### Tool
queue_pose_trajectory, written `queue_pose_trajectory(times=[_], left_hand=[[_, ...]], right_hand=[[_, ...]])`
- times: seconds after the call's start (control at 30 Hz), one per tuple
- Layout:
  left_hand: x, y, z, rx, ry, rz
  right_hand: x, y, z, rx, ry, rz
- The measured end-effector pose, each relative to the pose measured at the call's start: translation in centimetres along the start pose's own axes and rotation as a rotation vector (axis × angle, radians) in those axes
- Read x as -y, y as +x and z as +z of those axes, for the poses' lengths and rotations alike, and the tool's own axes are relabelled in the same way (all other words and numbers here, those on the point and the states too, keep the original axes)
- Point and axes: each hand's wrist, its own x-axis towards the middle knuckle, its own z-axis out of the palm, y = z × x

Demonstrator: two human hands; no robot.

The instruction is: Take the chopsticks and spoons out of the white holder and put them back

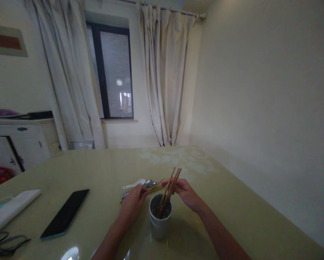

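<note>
Now, apart over the bench (pixel 110 166), the left hand (pixel 134 200) sits at the pale sticks (pixel 156 188) while the right hand (pixel 185 191) curls behind the brown chopsticks (pixel 169 190); whether either is gripping, I can't tell. Those chopsticks lean in the white cup (pixel 160 231), between the forearms (pixel 111 231), a white spoon (pixel 134 184) beyond the left hand.

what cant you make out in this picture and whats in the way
Head view: lower ends of the chopsticks, hidden inside the cup.
Head view: part of the shiny metal cutlery, behind the left hand.
Head view: whether the left hand grips the thin sticks; too small and blurred.
Head view: fingertips of the right hand, partly behind the chopsticks.
Head view: rest of the red object, cut by the left edge.
</note>
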Motion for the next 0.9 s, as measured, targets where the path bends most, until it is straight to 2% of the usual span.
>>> queue_pose_trajectory(times=[0.1,0.2,0.33,0.47,0.53,0.63,0.7,0.77,0.83,0.9], left_hand=[[0.0,0.2,0.2,-0.04,-0.13,-0.003],[-0.4,0.4,0.6,-0.041,-0.335,0.047],[-1.3,0.2,1.1,0.021,-0.499,0.109],[-2.1,-0.1,1.2,0.066,-0.577,0.135],[-2.1,0.0,1.1,0.056,-0.585,0.149],[-1.2,0.5,0.7,-0.033,-0.504,0.124],[-0.1,0.7,0.5,-0.081,-0.341,0.089],[0.9,0.9,0.3,-0.08,-0.118,0.07],[1.5,0.8,0.2,-0.043,0.068,0.062],[1.7,0.6,0.1,0.01,0.157,0.051]], right_hand=[[-1.8,-0.3,1.0,-0.165,0.044,0.044],[-4.3,0.0,2.2,-0.321,0.123,0.149],[-6.2,0.5,3.7,-0.313,0.185,0.171],[-5.3,0.6,4.3,-0.26,0.223,0.134],[-4.3,0.6,3.9,-0.304,0.246,0.091],[-2.6,0.8,1.8,-0.504,0.254,-0.019],[-1.4,1.1,-0.3,-0.672,0.26,-0.095],[-0.3,1.2,-2.3,-0.769,0.303,-0.156],[0.6,1.2,-3.4,-0.778,0.318,-0.182],[1.2,1.1,-3.6,-0.717,0.296,-0.184]])
